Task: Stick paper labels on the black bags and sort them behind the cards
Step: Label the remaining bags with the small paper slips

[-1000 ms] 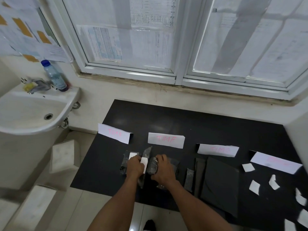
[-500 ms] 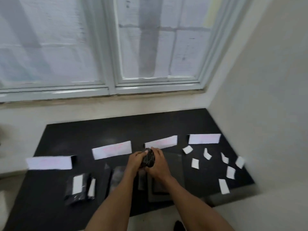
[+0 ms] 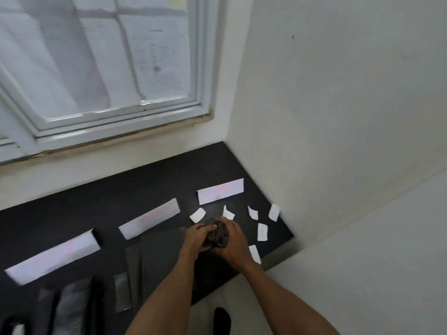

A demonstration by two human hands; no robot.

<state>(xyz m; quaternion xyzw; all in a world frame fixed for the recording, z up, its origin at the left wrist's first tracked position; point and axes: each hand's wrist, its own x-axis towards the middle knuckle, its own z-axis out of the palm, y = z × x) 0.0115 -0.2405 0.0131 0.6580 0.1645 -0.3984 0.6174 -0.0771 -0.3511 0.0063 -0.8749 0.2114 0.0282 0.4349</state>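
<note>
A small black bag (image 3: 217, 234) is held between both hands above the right part of the black table (image 3: 84, 204). My left hand (image 3: 197, 239) grips its left side and my right hand (image 3: 233, 243) curls round its right side. Three white cards stand in a row: the left card (image 3: 54, 257), the middle card (image 3: 150, 218) and the right card (image 3: 220, 191). Several small white paper labels (image 3: 262, 232) lie loose near the table's right end. More black bags (image 3: 72, 303) lie at the lower left, blurred.
A flat dark sheet (image 3: 157, 259) lies on the table under my forearms. A white wall (image 3: 338, 117) closes the right side and a window (image 3: 96, 56) runs along the back. The table's front edge is just below my hands.
The view has swung right, away from the sink. Both hands carried the black bag from the left cards rightward to the loose labels near the right card.
</note>
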